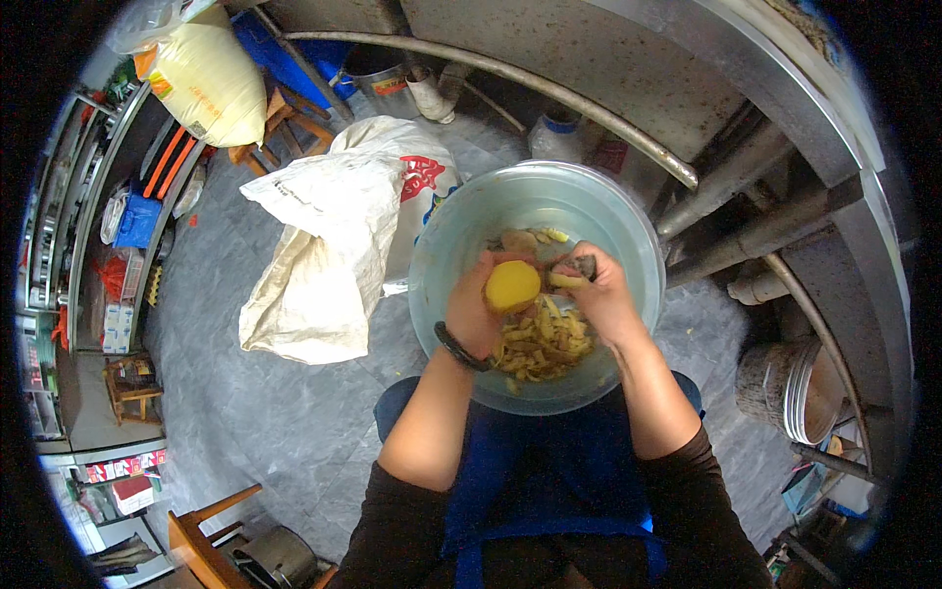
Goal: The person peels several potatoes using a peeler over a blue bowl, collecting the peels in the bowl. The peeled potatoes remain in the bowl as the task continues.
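Observation:
My left hand (475, 309), with a dark band at its wrist, holds a yellow, partly peeled potato (513, 286) over a large pale plastic basin (633, 221). Just to the right, my right hand (605, 294) is closed on a small dark tool, seemingly a peeler (585, 265), with a pale strip of peel (565, 281) at its edge. The fingers hide part of the tool. A heap of potato peelings (544, 346) lies in the lower part of the basin. Beyond my hands, a brownish unpeeled potato (519, 241) rests inside the basin near more peel scraps (552, 235).
A white woven sack (331, 258) lies on the grey tiled floor left of the basin. Metal pipes (500, 70) and a steel counter run along the top and right. Stacked buckets (791, 390) are at right. A wooden chair (213, 537) and shelves (110, 221) stand at left.

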### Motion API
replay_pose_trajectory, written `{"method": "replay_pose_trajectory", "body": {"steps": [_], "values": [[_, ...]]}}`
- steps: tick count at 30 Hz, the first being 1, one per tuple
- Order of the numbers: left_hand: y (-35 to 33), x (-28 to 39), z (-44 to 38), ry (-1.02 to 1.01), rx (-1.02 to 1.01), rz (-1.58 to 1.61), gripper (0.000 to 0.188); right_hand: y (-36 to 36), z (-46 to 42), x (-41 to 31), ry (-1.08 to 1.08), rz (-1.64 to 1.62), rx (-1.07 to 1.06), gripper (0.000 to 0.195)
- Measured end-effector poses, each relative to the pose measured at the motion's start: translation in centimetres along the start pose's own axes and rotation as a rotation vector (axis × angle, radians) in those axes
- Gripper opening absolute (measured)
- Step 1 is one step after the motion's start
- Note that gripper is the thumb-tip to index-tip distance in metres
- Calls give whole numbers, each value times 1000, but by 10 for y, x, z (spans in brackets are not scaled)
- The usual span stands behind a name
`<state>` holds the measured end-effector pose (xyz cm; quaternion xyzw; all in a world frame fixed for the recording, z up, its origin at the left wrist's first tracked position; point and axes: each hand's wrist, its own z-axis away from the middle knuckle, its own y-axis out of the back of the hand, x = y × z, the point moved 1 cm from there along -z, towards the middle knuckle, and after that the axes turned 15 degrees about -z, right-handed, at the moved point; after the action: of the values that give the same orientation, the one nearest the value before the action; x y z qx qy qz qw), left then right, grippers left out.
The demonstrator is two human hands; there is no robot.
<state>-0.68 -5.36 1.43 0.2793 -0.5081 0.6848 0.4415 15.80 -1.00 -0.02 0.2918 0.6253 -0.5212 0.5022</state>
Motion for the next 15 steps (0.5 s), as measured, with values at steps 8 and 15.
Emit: {"method": "replay_pose_trajectory", "body": {"steps": [8,15], "values": [[5,-14,-9,-259,213,-388,42,-23,7,-9,43,2,-105,7],[-8,6,10,-71,24,-241,33,-3,2,-1,-1,-31,-8,6]]}}
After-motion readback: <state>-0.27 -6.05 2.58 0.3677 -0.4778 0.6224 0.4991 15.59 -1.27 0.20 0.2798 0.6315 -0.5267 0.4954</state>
